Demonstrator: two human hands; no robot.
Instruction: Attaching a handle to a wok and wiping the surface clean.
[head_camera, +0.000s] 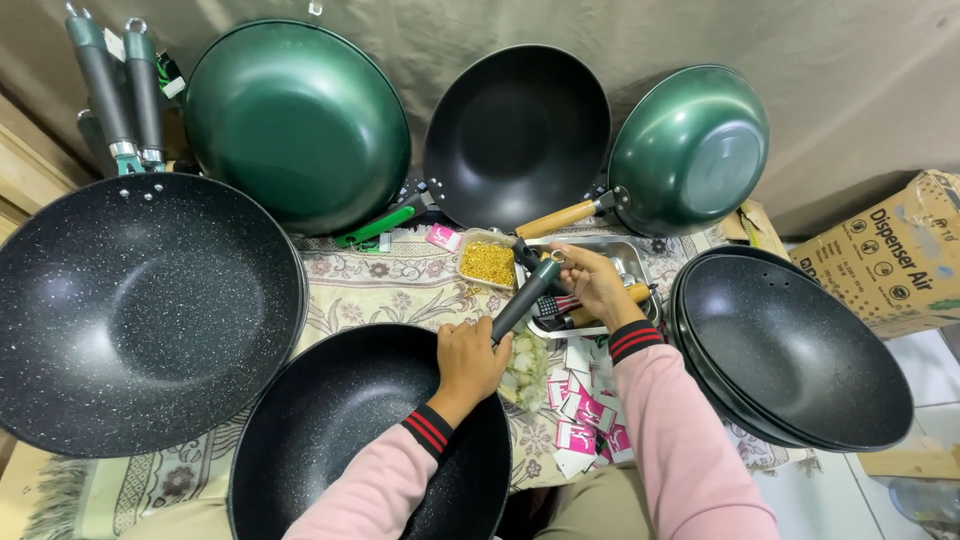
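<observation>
A black speckled wok (330, 440) lies in front of me on the patterned cloth. My left hand (468, 360) grips its far rim where the dark green handle (525, 295) joins the pan. My right hand (593, 283) holds the outer end of that handle, fingers pinched at its metal ring tip. Right behind my right hand stands a metal tray (628, 256) with wooden and striped handles in it. A small container of yellow screws (487, 262) sits beside the tray.
A big speckled wok (140, 310) lies at left, a stack of black woks (790, 350) at right. Green and black woks (300, 120) lean on the back wall. Pink-and-white packets (585, 410) lie by my right arm. A cardboard box (890, 250) stands far right.
</observation>
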